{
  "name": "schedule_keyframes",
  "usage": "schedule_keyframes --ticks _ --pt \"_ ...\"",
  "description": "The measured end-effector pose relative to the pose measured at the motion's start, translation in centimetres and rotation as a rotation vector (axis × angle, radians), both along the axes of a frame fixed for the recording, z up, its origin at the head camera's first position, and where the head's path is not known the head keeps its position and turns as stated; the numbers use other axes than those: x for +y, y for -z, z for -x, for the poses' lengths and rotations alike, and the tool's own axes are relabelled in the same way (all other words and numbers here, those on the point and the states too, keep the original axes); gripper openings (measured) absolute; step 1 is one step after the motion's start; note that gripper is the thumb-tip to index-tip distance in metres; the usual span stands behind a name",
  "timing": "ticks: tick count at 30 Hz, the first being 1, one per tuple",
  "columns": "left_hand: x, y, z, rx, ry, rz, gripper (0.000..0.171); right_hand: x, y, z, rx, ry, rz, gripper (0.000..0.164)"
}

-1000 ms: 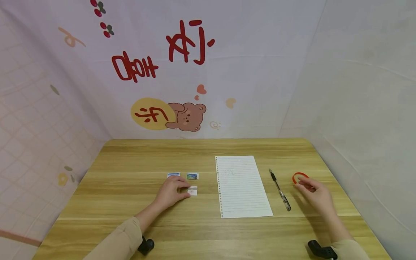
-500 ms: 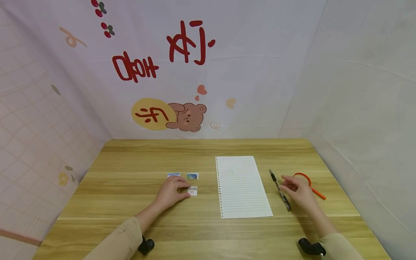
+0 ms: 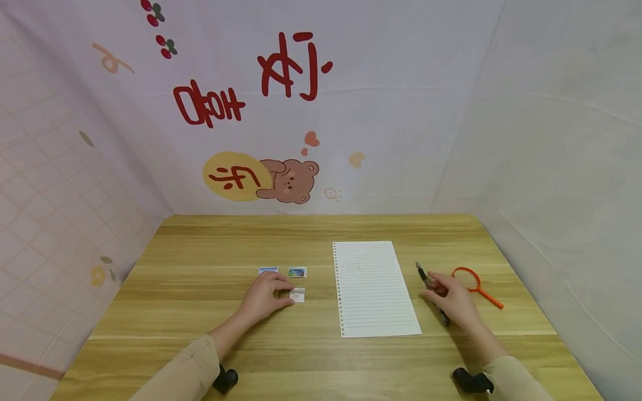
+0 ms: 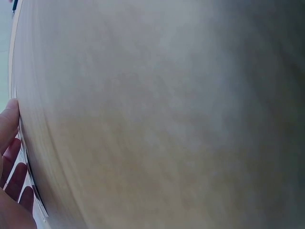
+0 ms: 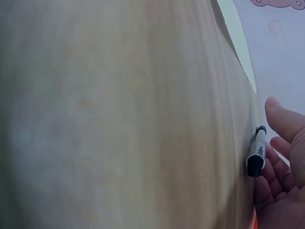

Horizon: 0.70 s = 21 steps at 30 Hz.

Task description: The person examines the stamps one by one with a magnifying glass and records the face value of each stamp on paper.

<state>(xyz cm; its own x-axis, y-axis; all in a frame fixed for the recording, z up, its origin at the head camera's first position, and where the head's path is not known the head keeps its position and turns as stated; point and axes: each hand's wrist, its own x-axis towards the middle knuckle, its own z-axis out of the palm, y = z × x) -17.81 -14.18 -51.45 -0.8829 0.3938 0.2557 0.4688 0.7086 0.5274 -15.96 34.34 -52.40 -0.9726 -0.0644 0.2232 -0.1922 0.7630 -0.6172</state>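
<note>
My left hand (image 3: 264, 297) rests on the table, thumb and index fingertips touching the left corners of a small whitish stamp-like piece (image 3: 298, 295). Just above it lies a stamp-like blue-green picture (image 3: 297, 272). A blue one (image 3: 268, 270) is partly hidden behind the hand. My right hand (image 3: 453, 301) hovers over a black-and-clear pen (image 3: 422, 273), fingers bent loosely around its middle. In the right wrist view the thumb stands apart from the pen (image 5: 257, 152), and the fingers lie beyond it. An orange-red magnifying glass (image 3: 484, 292) lies beside this hand.
A lined loose-leaf sheet (image 3: 376, 301) with faint handwriting lies mid-table, between the hands. White printed cloth (image 3: 391, 111) walls in the wooden table (image 3: 241, 234) at the back and sides.
My right hand has left the magnifying glass, which stays on the table, and moved left to the pen. The left hand has kept its place by the whitish piece.
</note>
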Motion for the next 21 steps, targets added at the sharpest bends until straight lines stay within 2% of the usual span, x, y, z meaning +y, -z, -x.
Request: schedule_keyframes --ticks 12,21 --pt "0.0 -0.2 -0.2 -0.010 -0.002 0.003 0.031 -0.4 0.6 0.3 0.076 0.040 -0.039 0.050" --pt "0.0 -0.1 -0.1 -0.006 0.004 -0.007 0.031 -1.1 0.9 0.6 0.091 0.078 -0.086 0.051"
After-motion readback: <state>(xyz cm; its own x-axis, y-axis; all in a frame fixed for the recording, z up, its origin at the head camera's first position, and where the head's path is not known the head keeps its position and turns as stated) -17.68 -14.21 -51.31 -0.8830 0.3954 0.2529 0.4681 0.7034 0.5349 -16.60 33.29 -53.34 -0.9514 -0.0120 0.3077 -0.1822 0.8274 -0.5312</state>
